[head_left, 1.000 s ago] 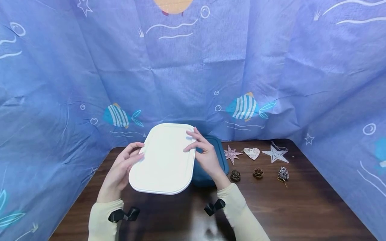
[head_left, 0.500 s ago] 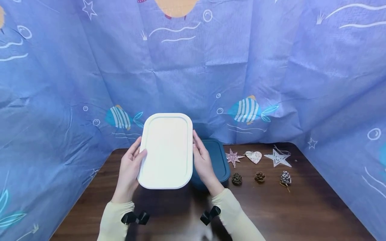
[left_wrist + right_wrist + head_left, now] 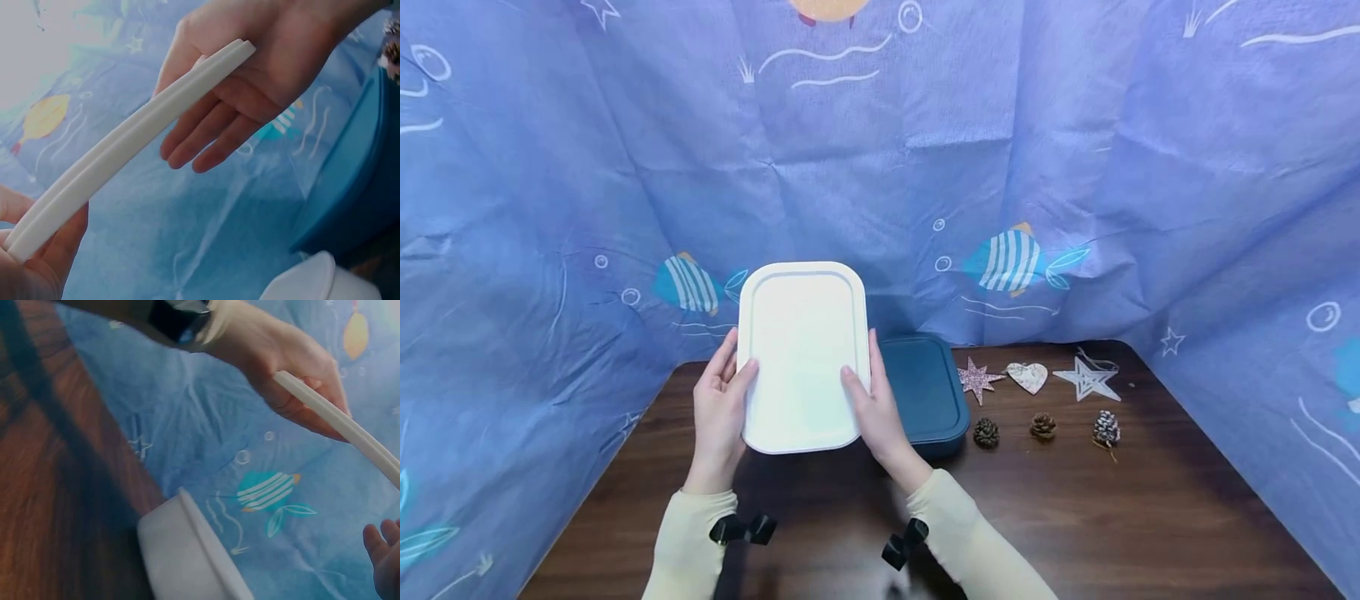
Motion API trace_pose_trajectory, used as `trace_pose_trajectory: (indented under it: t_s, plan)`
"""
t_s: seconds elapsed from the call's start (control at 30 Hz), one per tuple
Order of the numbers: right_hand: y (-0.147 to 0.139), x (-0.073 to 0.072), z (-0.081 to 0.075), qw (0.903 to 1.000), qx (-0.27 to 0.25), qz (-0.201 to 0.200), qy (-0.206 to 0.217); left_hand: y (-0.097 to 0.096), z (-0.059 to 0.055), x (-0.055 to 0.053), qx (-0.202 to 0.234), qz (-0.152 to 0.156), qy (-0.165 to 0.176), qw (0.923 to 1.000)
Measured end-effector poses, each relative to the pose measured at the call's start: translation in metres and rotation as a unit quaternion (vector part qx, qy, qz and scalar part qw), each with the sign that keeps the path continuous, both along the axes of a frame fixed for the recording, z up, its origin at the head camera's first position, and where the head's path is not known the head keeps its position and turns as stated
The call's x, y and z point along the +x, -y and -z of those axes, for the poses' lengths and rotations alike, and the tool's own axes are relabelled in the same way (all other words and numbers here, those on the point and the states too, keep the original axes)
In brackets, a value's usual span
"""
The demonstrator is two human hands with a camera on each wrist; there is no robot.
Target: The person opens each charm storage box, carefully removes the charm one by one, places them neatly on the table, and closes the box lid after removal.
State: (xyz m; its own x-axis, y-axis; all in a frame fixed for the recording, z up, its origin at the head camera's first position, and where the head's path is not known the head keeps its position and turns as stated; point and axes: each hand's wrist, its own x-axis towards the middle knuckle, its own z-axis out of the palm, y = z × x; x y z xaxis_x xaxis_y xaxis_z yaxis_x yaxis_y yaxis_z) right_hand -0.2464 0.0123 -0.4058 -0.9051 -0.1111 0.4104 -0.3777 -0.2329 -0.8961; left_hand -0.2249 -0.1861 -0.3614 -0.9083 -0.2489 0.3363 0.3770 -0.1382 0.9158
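A white rounded rectangular lid (image 3: 803,360) is held up over the table, tilted so its broad face shows in the head view. My left hand (image 3: 718,421) grips its left edge, thumb on the face and fingers behind. At the opposite edge my right hand (image 3: 880,421) holds it, thumb on the face and fingers behind. In the left wrist view the lid (image 3: 125,147) appears edge-on between both hands. Below it stands a white container (image 3: 181,553), seen in the wrist views and hidden behind the lid in the head view.
Right of the lid sits a dark blue lidded box (image 3: 928,392). Farther right lie a pink glitter star (image 3: 976,380), a white heart (image 3: 1028,377), a white star (image 3: 1086,380) and several pine cones, one of them (image 3: 1042,426) brown. A blue printed curtain (image 3: 880,167) surrounds the table.
The lid has straightened from a slant and moved up and slightly left. My right hand has shifted from fingers spread over its face to a hold on the right edge.
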Motion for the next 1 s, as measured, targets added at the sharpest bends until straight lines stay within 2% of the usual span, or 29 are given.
trace_pose_trajectory:
  t_s: [0.1,0.23,0.37,0.47,0.67,0.8,1.0]
  plan:
    - [0.003,-0.003,0.002,0.9996,0.017,0.021,-0.002,0.0,0.002,-0.008,-0.02,-0.01,0.0,0.9997]
    - [0.008,-0.007,0.009,0.9987,0.03,0.04,-0.002,0.004,0.007,-0.017,-0.097,-0.028,0.017,0.9947]
    - [0.015,-0.016,0.018,0.9966,0.06,0.055,0.013,0.01,0.01,-0.026,-0.2,-0.044,0.026,0.9784]
    - [0.02,-0.025,0.023,0.9934,0.09,0.064,0.03,0.016,0.012,-0.034,-0.254,-0.052,0.034,0.9652]
    - [0.031,-0.042,0.02,0.9868,0.137,0.066,0.056,0.028,0.016,-0.052,-0.307,-0.069,0.07,0.9466]
    - [0.038,-0.051,0.02,0.9822,0.162,0.062,0.073,0.036,0.023,-0.063,-0.341,-0.077,0.094,0.9321]
    - [0.045,-0.056,0.031,0.9751,0.187,0.065,0.101,0.045,0.039,-0.075,-0.359,-0.062,0.132,0.922]
